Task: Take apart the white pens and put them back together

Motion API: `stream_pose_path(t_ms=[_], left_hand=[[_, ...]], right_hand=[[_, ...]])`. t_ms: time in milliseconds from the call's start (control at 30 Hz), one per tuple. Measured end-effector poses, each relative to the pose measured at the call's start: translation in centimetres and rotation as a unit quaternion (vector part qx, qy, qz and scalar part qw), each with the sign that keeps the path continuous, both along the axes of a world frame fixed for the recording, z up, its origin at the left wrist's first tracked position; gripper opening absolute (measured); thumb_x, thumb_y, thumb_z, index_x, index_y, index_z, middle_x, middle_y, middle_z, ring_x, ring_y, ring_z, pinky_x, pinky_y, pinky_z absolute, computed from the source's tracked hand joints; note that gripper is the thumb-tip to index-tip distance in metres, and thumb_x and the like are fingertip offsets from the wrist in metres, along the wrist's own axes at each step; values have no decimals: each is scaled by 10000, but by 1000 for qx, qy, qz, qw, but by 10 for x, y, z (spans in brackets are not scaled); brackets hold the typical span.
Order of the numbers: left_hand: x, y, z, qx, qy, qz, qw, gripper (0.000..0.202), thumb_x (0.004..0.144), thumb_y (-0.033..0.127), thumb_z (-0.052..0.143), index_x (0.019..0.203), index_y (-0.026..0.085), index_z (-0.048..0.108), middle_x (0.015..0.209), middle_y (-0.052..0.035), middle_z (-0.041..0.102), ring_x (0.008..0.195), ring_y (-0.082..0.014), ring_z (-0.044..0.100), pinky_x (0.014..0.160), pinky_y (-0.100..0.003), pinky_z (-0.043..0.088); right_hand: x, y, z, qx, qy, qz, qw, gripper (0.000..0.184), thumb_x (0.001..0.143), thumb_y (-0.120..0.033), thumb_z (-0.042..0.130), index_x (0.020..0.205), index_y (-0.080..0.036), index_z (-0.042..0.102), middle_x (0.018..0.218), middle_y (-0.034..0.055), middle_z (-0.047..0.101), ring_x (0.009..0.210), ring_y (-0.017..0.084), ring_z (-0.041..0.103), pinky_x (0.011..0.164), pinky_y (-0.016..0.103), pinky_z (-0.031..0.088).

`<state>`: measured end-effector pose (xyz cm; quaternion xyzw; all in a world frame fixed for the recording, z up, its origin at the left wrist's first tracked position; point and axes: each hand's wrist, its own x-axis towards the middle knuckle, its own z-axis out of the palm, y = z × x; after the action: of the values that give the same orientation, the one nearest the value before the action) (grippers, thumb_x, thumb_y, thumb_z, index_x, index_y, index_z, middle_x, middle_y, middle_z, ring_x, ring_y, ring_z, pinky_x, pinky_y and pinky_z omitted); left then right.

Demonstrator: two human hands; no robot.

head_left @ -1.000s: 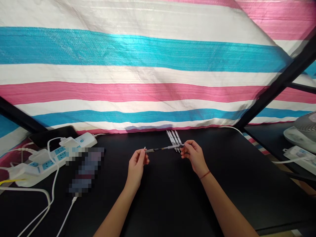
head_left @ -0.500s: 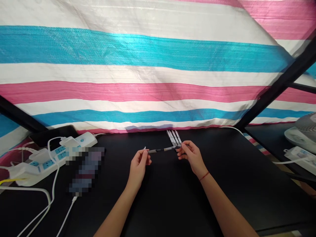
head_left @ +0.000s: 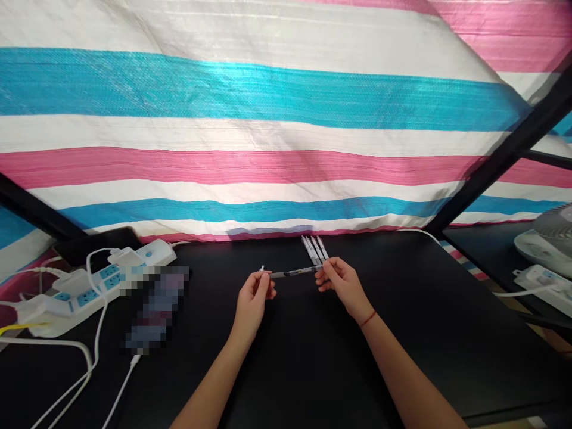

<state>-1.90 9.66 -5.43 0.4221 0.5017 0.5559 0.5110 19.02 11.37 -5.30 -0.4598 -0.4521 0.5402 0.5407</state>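
Note:
Above a black table (head_left: 313,357), both my hands hold one pen between them. My left hand (head_left: 254,298) pinches the thin white tip end, fingers closed. The grey and black pen barrel (head_left: 295,273) runs level to my right hand (head_left: 337,280), whose fingers are closed round its other end. A red string circles my right wrist. Just behind my right hand, three white pens (head_left: 314,249) lie side by side on the table.
White power strips (head_left: 84,283) with plugs and white cables lie at the left. A blurred-out object (head_left: 154,307) sits beside them. A striped pink, blue and white tarp (head_left: 268,119) hangs behind the table. At the right edge are a fan (head_left: 547,238) and another power strip (head_left: 543,283).
My right hand has slid left along the pen toward my left hand, so the visible length of barrel between the hands is shorter. My left hand has shifted slightly right.

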Motion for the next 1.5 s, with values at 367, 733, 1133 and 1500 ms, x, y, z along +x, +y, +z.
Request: stream_pose_path(t_ms=[367,733,1133,1500], left_hand=[[0,0,0,4,-1,-2,1000,316,778,447,603,919,164,610,680,25,559,569,-84,528,548,-205,439],[0,-1,1,11,-2,4,1000,314,782,432,606,942,161,608,696,17,560,574,-88,524,554,-209,437],[1,-1,3,20,4,9,1000,310,778,436,602,924,163,601,674,26,543,564,-95,513,549,-216,422],[0,-1,4,26,8,21,999,317,779,446,599,920,162,601,648,30,543,547,-88,508,528,-206,423]], right_hand=[[1,0,-2,23,-24,38,999,312,763,-439,655,914,-174,593,778,44,647,660,157,620,535,273,540],[0,-1,-2,33,-54,71,995,324,771,-441,644,954,-199,533,717,8,622,582,135,585,486,245,484],[3,-3,0,55,-150,85,984,340,842,-488,520,701,-182,557,579,-2,553,523,125,533,503,251,449],[3,-5,-1,72,-195,94,974,265,856,-426,519,833,-180,618,642,8,582,569,134,552,539,260,465]])
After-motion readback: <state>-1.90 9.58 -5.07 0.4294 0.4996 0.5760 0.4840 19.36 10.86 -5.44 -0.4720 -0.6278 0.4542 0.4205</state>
